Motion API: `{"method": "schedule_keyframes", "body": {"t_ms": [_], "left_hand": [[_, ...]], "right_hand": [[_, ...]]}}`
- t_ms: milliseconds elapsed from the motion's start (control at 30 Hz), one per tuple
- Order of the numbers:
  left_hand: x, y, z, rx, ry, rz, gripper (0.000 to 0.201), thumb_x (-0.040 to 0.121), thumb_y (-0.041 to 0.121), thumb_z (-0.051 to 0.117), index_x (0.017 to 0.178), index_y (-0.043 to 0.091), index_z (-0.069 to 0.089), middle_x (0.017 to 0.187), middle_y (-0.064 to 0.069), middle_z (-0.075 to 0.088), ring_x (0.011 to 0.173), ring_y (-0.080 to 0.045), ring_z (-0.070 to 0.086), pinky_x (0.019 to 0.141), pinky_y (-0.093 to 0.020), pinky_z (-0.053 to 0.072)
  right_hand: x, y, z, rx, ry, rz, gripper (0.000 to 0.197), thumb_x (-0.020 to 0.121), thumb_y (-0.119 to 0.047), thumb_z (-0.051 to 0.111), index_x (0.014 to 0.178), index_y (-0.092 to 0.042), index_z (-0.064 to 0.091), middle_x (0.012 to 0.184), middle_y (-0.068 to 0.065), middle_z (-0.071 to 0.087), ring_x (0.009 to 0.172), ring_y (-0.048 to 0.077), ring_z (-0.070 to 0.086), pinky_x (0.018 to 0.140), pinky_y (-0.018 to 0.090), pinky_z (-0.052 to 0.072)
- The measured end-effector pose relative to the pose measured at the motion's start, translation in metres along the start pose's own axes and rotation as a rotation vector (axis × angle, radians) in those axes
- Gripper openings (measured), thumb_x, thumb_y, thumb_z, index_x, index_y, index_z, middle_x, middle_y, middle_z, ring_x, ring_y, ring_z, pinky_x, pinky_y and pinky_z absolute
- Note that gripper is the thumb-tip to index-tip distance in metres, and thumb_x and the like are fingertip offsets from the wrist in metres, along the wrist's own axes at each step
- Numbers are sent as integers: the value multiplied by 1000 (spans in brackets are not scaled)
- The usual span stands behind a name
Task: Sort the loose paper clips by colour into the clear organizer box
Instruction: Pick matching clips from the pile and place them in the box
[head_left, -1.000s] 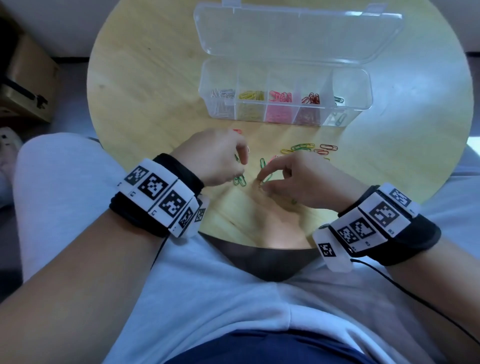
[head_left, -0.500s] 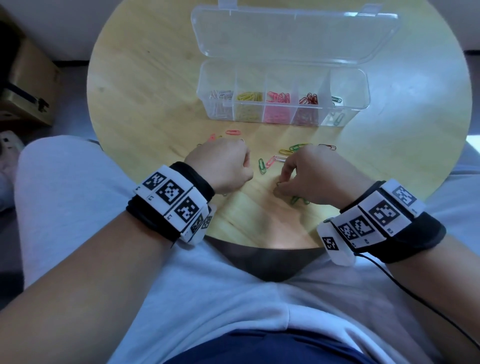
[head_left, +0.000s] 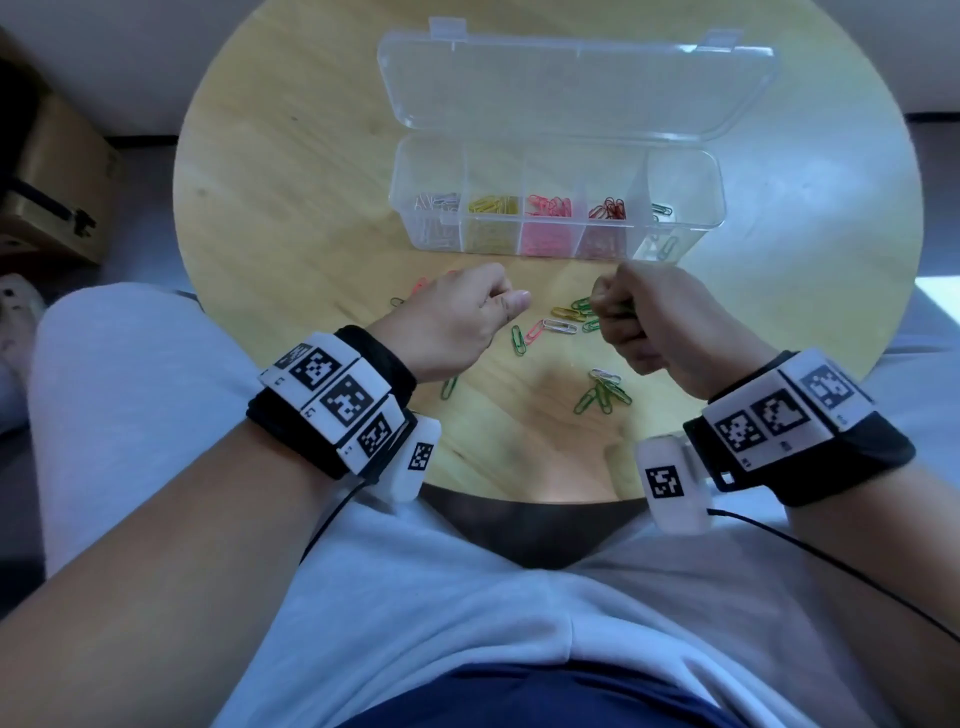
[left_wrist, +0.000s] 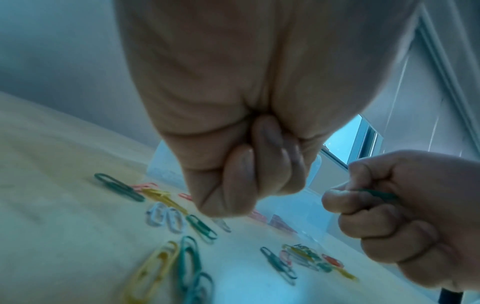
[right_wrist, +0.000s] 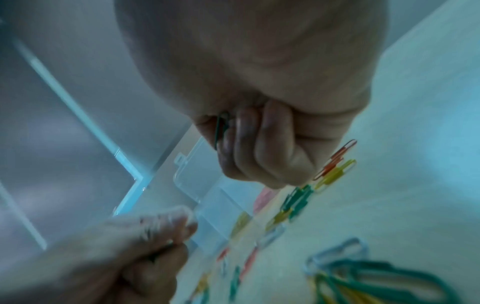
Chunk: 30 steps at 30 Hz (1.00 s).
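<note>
The clear organizer box (head_left: 685, 228) stands open on the round wooden table (head_left: 291, 208). Its compartments hold white, yellow, pink, red and green clips from left to right. My right hand (head_left: 618, 312) hovers just in front of the box, its fingers curled round a green paper clip (right_wrist: 222, 127), also seen as a green paper clip (left_wrist: 376, 193) from the left wrist. My left hand (head_left: 498, 304) is a closed fist beside it; no clip shows in it. Loose clips lie between and below the hands: a yellow one (head_left: 563, 313), a white one (head_left: 560, 326) and a green cluster (head_left: 602, 397).
The box's lid (head_left: 571, 88) lies flat behind the box. More loose clips lie left of my left hand (head_left: 420, 285) and under its wrist (head_left: 449, 387). A cardboard box (head_left: 57, 197) sits on the floor at the left. My lap is against the table's near edge.
Both hands have risen off the table and moved toward the box. The right hand has closed round a green clip, uncovering the green cluster below it.
</note>
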<state>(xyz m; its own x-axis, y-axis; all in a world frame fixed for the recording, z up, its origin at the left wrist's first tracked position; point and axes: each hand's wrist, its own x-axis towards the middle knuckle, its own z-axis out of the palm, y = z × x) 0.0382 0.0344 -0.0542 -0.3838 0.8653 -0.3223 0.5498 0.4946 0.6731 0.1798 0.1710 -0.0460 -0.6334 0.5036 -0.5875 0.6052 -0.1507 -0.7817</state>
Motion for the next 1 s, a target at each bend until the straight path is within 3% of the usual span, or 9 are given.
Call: {"method": "schedule_keyframes", "body": {"t_ms": [100,200,300,467,600,700,833,933,1000], "left_hand": [[4,4,-1,-122,-18,0,19,101,30,45,85,25,53,61,9,53,55,-8,47,54,-29,33],[10,16,-5,-219,-41,11,23,102,18,41,88,19,59,55,9,48,40,-3,36,44,-25,29],[19,34,-11,-297,-14,19,28,103,13,40,83,17,60,54,6,45,36,-2,34,42,-23,27],[28,68,-14,-303,29,43,32,92,12,45,62,14,55,44,8,38,36,-9,31,46,-27,24],[31,91,-9,-287,25,95,28,90,16,39,63,12,44,56,-4,32,44,-16,25,48,-29,19],[36,100,-8,-274,30,103,29,91,16,38,63,11,43,59,-6,33,49,-18,26,49,-30,20],[49,117,-6,-218,52,88,35,93,15,39,59,19,34,62,-3,33,55,-17,28,52,-32,21],[65,136,1,-150,16,65,31,97,20,39,67,17,47,63,1,38,56,-15,34,52,-31,24],[76,148,4,-115,26,47,31,98,25,40,95,6,64,66,3,40,57,-13,37,51,-31,25]], "right_hand": [[-2,-5,-13,253,-32,-12,38,92,-26,45,61,-24,24,55,-3,16,47,14,8,45,24,5],[0,-11,-26,372,-27,-89,39,100,-38,47,66,-22,38,50,-5,21,40,9,14,40,19,9],[9,-20,-43,425,56,-159,31,102,-34,45,75,-18,51,49,-5,30,39,8,19,37,17,15],[20,-46,-50,621,290,-346,39,100,-38,44,65,-19,42,56,-4,25,49,13,23,47,25,24],[30,-54,-42,410,417,-542,38,91,-50,41,65,-22,37,57,-9,33,56,14,31,56,29,29],[40,-44,-43,205,477,-523,37,89,-54,39,73,-23,51,74,-4,54,71,13,54,68,25,37],[38,-36,-51,282,567,-582,35,90,-50,39,85,-19,54,92,7,61,81,11,59,75,20,41],[25,-34,-62,373,624,-634,31,97,-42,37,89,-16,52,84,6,61,80,15,62,74,22,44],[17,-31,-68,442,644,-640,29,100,-38,36,90,-16,51,78,1,60,75,14,62,73,28,44]]}}
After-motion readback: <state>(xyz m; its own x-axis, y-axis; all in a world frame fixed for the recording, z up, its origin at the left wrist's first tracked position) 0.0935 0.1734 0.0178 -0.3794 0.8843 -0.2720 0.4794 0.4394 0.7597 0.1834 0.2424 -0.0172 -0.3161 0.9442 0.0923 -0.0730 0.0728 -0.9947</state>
